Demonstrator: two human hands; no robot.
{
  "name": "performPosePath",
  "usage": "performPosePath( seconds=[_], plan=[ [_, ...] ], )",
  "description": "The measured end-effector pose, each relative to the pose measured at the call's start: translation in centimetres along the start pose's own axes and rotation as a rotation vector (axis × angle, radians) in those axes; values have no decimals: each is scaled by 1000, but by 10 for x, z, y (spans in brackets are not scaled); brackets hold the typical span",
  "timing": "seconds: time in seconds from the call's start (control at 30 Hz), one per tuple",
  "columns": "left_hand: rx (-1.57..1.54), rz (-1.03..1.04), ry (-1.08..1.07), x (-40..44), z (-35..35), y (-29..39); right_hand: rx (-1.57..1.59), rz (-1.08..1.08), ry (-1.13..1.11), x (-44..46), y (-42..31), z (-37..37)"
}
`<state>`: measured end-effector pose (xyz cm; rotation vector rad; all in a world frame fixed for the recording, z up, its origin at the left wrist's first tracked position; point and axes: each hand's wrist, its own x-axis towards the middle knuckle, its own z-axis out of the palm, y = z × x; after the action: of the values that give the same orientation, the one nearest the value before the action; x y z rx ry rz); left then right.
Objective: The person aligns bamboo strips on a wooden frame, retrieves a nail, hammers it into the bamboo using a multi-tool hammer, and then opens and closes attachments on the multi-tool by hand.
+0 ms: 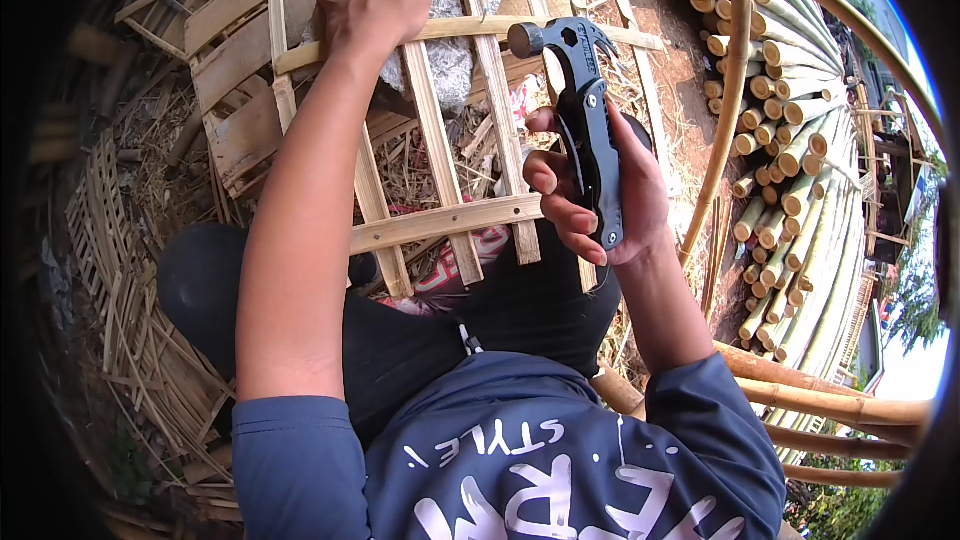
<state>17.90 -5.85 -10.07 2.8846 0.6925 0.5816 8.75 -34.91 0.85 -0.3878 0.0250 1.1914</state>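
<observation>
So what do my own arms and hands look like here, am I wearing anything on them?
Your left hand and right hand are both bare: no gloves, and no watch, bracelet or ring shows. The left sleeve and right sleeve are short and dark blue-grey, ending near the elbows, leaving the forearms uncovered. The left one shows a stitched hem.

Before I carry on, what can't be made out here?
All in the head view:
- Left hand: palm hidden by its own back; grip or press, cannot tell.
- Slatted frame: far end cut off by top edge.
- Stone: partly covered by slats.
- Hammer tool: handle partly behind right hand's fingers.
</observation>
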Motion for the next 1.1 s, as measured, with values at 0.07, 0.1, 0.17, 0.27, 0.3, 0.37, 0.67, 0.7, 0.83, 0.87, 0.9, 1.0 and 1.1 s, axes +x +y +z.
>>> performPosePath(
  seconds=[0.07, 0.1, 0.17, 0.27, 0.3, 0.37, 0.67, 0.7, 0.83, 0.87, 0.9, 1.0, 1.1],
  plan=[
    [-33, -28, -30, -3, -11, 5, -3, 9, -2, 0, 0, 0],
    [-67, -57, -72, -10, -39, 15, -5, 13, -3, 0, 0, 1],
    [-111, -86, -117, -16, -62, 24, 7, 27, -28, 0, 0, 3],
    [-129, -89, -119, -17, -62, 24, 73, 51, -77, 0, 1, 1],
    [-126, -90, -117, -15, -57, 23, 103, 60, -96, 1, 1, 0],
    [-123, -100, -118, -14, -55, 22, 137, 73, -134, 1, 1, -3],
    [-89, -92, -78, -15, -49, 19, 130, 102, -169, 4, 4, -5],
    [-107, -85, -85, -18, -54, 21, 123, 103, -160, 4, 4, -4],
    [-81, -91, -144, -14, -60, 22, 85, 87, -122, 6, 6, -2],
    [-84, -95, -137, -15, -62, 23, 67, 79, -92, 5, 6, 1],
    [-88, -99, -130, -17, -65, 25, 48, 71, -61, 5, 7, 2],
    [-85, -116, -164, -15, -68, 26, 125, 79, -72, 6, 7, -1],
    [-104, -108, -182, -17, -78, 27, 45, 89, -24, 7, 10, 5]
  ],
)
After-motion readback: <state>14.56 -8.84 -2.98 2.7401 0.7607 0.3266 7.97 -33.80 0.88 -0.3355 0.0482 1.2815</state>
